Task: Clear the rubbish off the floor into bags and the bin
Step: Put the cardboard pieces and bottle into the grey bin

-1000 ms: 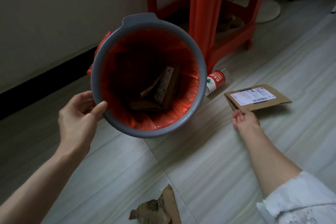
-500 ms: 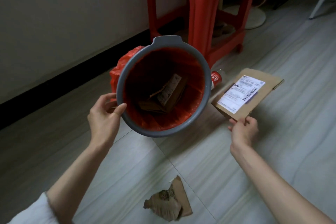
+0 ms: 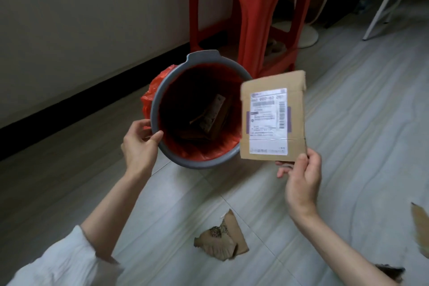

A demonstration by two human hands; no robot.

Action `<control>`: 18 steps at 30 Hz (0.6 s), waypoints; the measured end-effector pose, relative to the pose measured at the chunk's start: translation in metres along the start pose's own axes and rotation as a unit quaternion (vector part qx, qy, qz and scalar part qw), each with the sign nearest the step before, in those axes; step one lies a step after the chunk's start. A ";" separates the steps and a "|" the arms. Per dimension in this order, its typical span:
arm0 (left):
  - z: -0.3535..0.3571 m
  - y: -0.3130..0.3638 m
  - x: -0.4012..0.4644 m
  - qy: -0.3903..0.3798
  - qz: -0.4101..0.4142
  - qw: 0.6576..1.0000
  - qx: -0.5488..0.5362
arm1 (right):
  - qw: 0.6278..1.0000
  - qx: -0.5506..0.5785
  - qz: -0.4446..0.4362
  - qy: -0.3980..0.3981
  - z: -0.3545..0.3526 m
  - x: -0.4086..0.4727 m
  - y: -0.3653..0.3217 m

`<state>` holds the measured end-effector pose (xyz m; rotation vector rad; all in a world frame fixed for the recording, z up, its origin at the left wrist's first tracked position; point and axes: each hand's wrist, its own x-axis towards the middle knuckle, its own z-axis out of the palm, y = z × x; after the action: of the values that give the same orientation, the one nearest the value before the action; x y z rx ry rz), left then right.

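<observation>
Beside bin (image 3: 155, 109): R hand (image 3: 301, 181) holds pkg (image 3: 274, 121).

Dim and murky overall, with soft daylight falling from the upper right onto the pale floor tiles (image 3: 348, 123). Deep shadow along the wall (image 3: 69, 18) at left and inside the bin (image 3: 160, 109), its contents barely legible. Slight motion blur on the cardboard parcel (image 3: 274, 118), label text smeared. Wide-angle bowing near the edges, corners darkened. No glare; only a faint sheen on the red stool (image 3: 250, 7).
</observation>
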<state>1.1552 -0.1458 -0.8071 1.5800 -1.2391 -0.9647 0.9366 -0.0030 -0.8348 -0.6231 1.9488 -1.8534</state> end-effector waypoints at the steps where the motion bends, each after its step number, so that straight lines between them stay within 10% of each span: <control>1: -0.001 0.000 0.001 0.005 -0.002 1.000 -0.001 | 1.000 -0.005 -0.002 -0.022 0.003 -0.004 -0.003; 8: -0.007 -0.004 -0.013 -0.002 -0.005 1.000 -0.011 | 0.978 -0.090 0.058 -0.177 0.050 0.000 -0.023; 18: -0.024 -0.002 -0.027 -0.050 0.039 0.997 0.049 | 0.975 0.002 0.197 -0.106 0.110 0.030 -0.043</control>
<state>1.1731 -0.1150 -0.7998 1.5620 -1.4268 -0.9550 0.9749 -0.1129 -0.7978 -0.3805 1.7749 -1.4831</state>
